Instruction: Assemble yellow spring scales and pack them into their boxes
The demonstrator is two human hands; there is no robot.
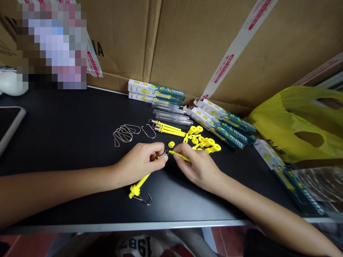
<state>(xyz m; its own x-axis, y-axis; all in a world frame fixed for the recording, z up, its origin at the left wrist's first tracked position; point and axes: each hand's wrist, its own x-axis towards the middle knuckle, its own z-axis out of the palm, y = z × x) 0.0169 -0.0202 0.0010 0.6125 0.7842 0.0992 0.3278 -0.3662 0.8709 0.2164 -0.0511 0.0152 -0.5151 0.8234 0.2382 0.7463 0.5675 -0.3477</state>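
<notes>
My left hand [146, 160] is closed around a yellow rod [143, 181]; a small metal ring [166, 152] sticks out at its fingertips. The rod's lower end, with a yellow cap [134, 190] and a metal hook [147, 200], hangs below the hand. My right hand [197, 165] pinches a thin yellow piece [179, 155], its tip close to the ring; whether they touch is too small to tell. Beyond the hands lie a yellow cap [171, 144], loose yellow parts [207, 142], yellow rods with metal ends [170, 130] and bent metal hooks [124, 134].
Clear tubes [173, 116] and printed boxes [155, 93] lie at the back, with more boxes [219, 125] to the right. A yellow bag [297, 121] stands at the far right. A white-edged device [10, 125] is at the left. Cardboard [187, 46] rises behind.
</notes>
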